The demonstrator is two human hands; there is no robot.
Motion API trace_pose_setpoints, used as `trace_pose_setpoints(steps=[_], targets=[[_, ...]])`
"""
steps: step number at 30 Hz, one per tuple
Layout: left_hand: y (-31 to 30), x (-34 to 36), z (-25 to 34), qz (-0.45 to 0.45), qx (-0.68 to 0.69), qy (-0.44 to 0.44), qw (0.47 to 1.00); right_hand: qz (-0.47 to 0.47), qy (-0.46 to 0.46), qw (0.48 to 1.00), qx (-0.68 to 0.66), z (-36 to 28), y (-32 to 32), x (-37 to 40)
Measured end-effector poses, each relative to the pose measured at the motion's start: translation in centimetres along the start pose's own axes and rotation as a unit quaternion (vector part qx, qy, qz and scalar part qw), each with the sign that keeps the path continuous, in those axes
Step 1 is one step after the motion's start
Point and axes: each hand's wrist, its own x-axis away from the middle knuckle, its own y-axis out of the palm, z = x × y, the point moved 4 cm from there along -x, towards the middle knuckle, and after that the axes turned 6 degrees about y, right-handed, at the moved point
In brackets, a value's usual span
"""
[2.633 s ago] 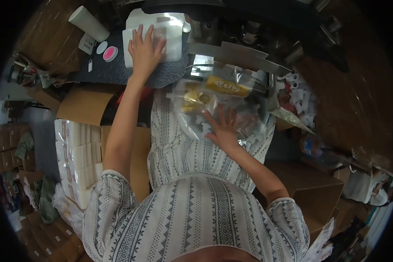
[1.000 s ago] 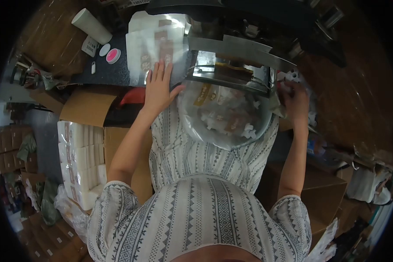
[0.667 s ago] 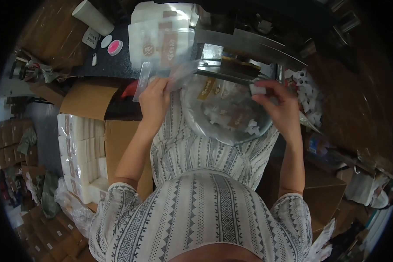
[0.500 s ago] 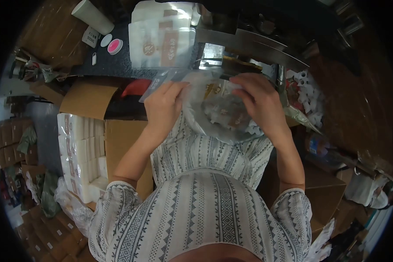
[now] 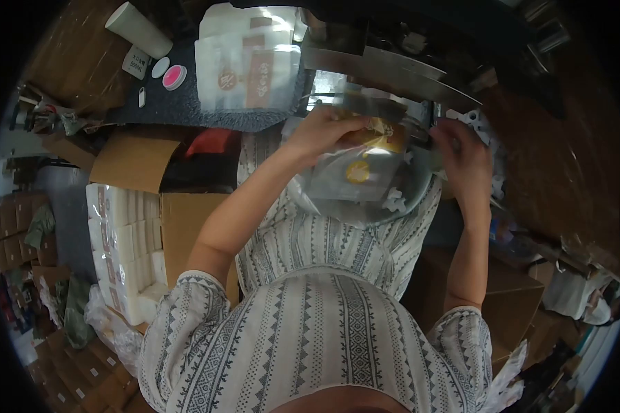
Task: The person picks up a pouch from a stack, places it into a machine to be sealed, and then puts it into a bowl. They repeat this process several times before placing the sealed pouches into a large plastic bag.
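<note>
My left hand (image 5: 327,134) pinches the top of a clear plastic bag with a yellow print (image 5: 358,172), a gold-coloured band lying by the fingertips. The bag hangs over a clear round tub (image 5: 420,196) on the lap, with small white pieces inside it. My right hand (image 5: 467,153) is raised at the right rim of the tub, close to the metal machine edge. Its fingers are curled and blurred, and whether they hold anything cannot be seen.
A dark metal machine (image 5: 413,69) stands ahead. On the dark tabletop are frosted printed bags (image 5: 248,69), a pink round pot (image 5: 174,77) and a white cup (image 5: 138,31). An open carton (image 5: 134,158) and stacked white packs (image 5: 120,255) are at left; white pieces (image 5: 472,117) lie at right.
The frosted bag that was by my left hand is out of sight there. My left hand has moved right over the tub, and a yellow-printed bag now shows. My right hand has moved right.
</note>
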Motion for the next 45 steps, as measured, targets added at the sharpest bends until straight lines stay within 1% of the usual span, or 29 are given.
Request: trace_pose_setpoints(steps=[2, 4, 6, 7, 8, 9, 10, 11, 12, 13, 15, 17, 19, 20, 22, 25, 27, 29, 30, 31, 33, 35, 37, 38, 40, 41, 43, 44, 45], targets=[[0.0, -0.4, -0.8, 0.003, 0.010, 0.005, 1.000, 0.010, 0.033, 0.999, 0.024, 2.9, 0.0, -1.8], [-0.4, 0.1, -1.1, 0.007, 0.018, 0.005, 1.000, 0.060, -0.141, 0.978, 0.141, 5.2, 1.6, -3.0], [-2.7, 0.9, 0.8, 0.081, -0.273, 0.095, 0.954, 0.060, -0.126, 0.981, 0.134, 6.9, 2.3, -3.3], [-4.4, 1.0, 1.3, 0.083, -0.275, 0.098, 0.953, 0.058, -0.109, 0.984, 0.127, 7.5, 2.5, -3.7], [-6.6, 2.1, 3.5, 0.217, -0.473, 0.289, 0.804, 0.057, -0.108, 0.985, 0.125, 7.3, 2.4, -3.5], [-7.2, 3.9, 4.5, 0.323, -0.617, 0.446, 0.562, 0.054, -0.071, 0.989, 0.116, 7.0, 1.7, -2.9], [-7.9, 4.6, 3.4, 0.321, -0.618, 0.444, 0.564, 0.051, -0.036, 0.992, 0.108, 6.5, 0.9, -2.2], [-8.0, 5.3, 1.7, 0.277, -0.682, 0.429, 0.524, 0.051, -0.037, 0.992, 0.107, 5.2, -0.1, -1.6], [-8.1, 5.8, 0.9, 0.231, -0.741, 0.412, 0.477, 0.030, 0.064, 0.997, 0.038, 4.1, -1.1, -1.0], [-8.7, 6.4, 1.2, 0.229, -0.742, 0.414, 0.475, 0.007, 0.169, 0.985, -0.033, 3.6, -1.2, -0.4], [-10.5, 7.6, 1.3, 0.251, -0.625, 0.293, 0.679, -0.023, 0.128, 0.985, -0.115, 2.2, -0.3, 0.3], [-8.9, 9.1, 1.8, 0.265, -0.605, 0.298, 0.689, -0.049, 0.079, 0.976, -0.197, -0.5, 0.8, 0.6], [-7.0, 10.2, 2.8, 0.282, -0.587, 0.305, 0.695, -0.083, -0.050, 0.979, -0.179, -5.1, 2.5, 0.9], [-5.8, 10.7, 3.3, 0.273, -0.574, 0.331, 0.697, -0.084, -0.053, 0.979, -0.180, -5.8, 3.2, 0.8], [-4.2, 11.4, 4.2, 0.265, -0.563, 0.355, 0.698, -0.029, -0.180, 0.978, -0.104, -7.5, 3.9, 0.9], [-2.5, 11.5, 4.4, 0.201, -0.522, 0.396, 0.728, -0.089, -0.202, 0.967, -0.128, -8.0, 3.9, 1.4], [-1.5, 10.5, 2.9, 0.087, -0.474, 0.330, 0.812, -0.131, -0.161, 0.965, -0.159, -7.5, 3.8, 1.4], [-0.6, 9.0, 1.8, 0.040, -0.426, 0.273, 0.862, -0.170, -0.122, 0.959, -0.191, -6.6, 4.1, 1.3], [-0.1, 7.9, 1.2, -0.005, -0.374, 0.213, 0.903, -0.119, -0.095, 0.968, -0.200, -5.5, 4.0, 1.0], [0.3, 6.9, 1.4, -0.006, -0.374, 0.215, 0.902, -0.067, -0.068, 0.973, -0.209, -4.5, 3.6, 0.8], [0.3, 4.4, 0.6, 0.010, -0.141, 0.037, 0.989, -0.037, -0.054, 0.985, -0.158, -3.3, 2.0, 0.9], [0.5, 2.2, 0.8, 0.026, -0.074, 0.017, 0.997, -0.007, -0.039, 0.994, -0.106, -2.4, -0.1, 1.4], [0.3, 0.3, 0.0, 0.028, 0.045, 0.011, 0.999, -0.046, 0.036, 0.997, 0.051, -1.2, -1.6, 1.9], [0.3, 0.2, -0.3, 0.028, 0.045, 0.010, 0.999, -0.047, 0.036, 0.997, 0.051, -0.1, -1.9, 1.8], [0.1, 0.1, -0.8, 0.045, 0.011, 0.011, 0.999, 0.043, 0.101, 0.952, 0.286, 3.2, -2.7, 1.7], [-0.5, 0.5, -0.9, 0.044, 0.011, 0.007, 0.999, 0.041, 0.104, 0.952, 0.285, 4.4, -2.3, 1.9], [-4.1, 0.8, 1.2, 0.114, -0.183, 0.137, 0.967, 0.032, 0.105, 0.959, 0.261, 6.1, -1.5, 0.8], [-6.3, 0.9, 1.3, 0.114, -0.184, 0.135, 0.967, 0.030, 0.106, 0.959, 0.260, 6.5, -1.4, 0.4], [-8.9, 1.5, 2.5, 0.219, -0.451, 0.264, 0.824, 0.014, 0.080, 0.971, 0.223, 6.7, -1.1, 0.3]])
